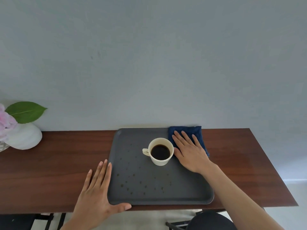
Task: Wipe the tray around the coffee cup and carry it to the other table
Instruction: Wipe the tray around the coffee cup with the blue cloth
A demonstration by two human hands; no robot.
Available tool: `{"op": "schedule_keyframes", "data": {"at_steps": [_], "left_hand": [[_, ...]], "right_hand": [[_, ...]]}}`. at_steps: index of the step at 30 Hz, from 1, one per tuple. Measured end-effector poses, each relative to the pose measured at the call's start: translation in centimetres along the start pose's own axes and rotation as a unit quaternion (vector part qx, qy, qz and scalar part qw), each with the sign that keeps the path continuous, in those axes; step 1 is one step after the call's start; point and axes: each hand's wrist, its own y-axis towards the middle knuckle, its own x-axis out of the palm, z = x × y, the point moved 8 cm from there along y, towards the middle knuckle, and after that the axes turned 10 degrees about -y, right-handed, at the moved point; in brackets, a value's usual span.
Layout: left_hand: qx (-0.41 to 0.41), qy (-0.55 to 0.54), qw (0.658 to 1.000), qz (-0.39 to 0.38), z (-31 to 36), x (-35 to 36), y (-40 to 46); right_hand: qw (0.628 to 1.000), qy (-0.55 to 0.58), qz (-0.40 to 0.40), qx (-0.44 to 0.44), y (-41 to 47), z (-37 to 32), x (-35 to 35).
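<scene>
A dark wood counter (pixel 58 163) against a grey wall (pixel 149 55) carries the droplet-spotted tray (pixel 149 195); the right hand (pixel 189 151), fingers spread, presses the blue cloth (pixel 187 130), and the left hand (pixel 98 195) lies flat, fingers together, at the tray's lower-left corner.

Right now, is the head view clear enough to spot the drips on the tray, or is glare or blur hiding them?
Head view: light is soft and even, with no glare on the tray; the dark drips show clearly in its near-left part. The flowers at the left edge are blurred, and the wide lens slants the table edges.

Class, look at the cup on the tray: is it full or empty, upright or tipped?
Upright and partly full: the cup stands on the tray, dark coffee below its rim.
</scene>
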Motion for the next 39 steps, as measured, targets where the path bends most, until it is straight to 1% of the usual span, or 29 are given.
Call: {"op": "schedule_keyframes", "data": {"at_steps": [7,19,22,23,26,29,30,36,39], "left_hand": [[-0.011,0.007,1.000,0.010,0.3,-0.3,-0.1],[-0.006,0.005,1.000,0.014,0.4,-0.2,-0.3],[-0.008,0.005,1.000,0.011,0.3,-0.1,-0.3],[-0.009,0.005,1.000,0.010,0.3,-0.1,-0.2],[-0.009,0.004,1.000,0.008,0.2,0.1,-0.1],[-0.009,0.001,1.000,0.006,0.2,0.2,-0.1],[-0.009,0.000,1.000,0.006,0.2,0.2,-0.1],[-0.012,-0.004,1.000,0.002,0.1,0.2,0.0],[-0.012,-0.003,1.000,0.002,0.3,0.1,0.0]], "right_hand": [[1.000,0.018,0.001,-0.016,-3.7,-1.0,0.1],[0.996,0.056,-0.074,-0.017,-15.2,-4.8,1.1],[0.999,0.006,-0.051,-0.018,-16.8,-5.5,0.1],[0.999,-0.011,-0.039,-0.009,-17.0,-5.6,-0.4],[0.999,-0.001,-0.035,0.015,-16.5,-5.4,-0.6],[0.998,0.047,-0.034,0.014,-14.8,-4.7,0.3],[0.998,0.047,-0.036,0.018,-14.3,-4.4,0.7],[1.000,-0.001,-0.004,0.017,-9.5,-2.7,0.7],[1.000,-0.001,-0.002,0.013,-6.6,-1.7,0.6]]}}
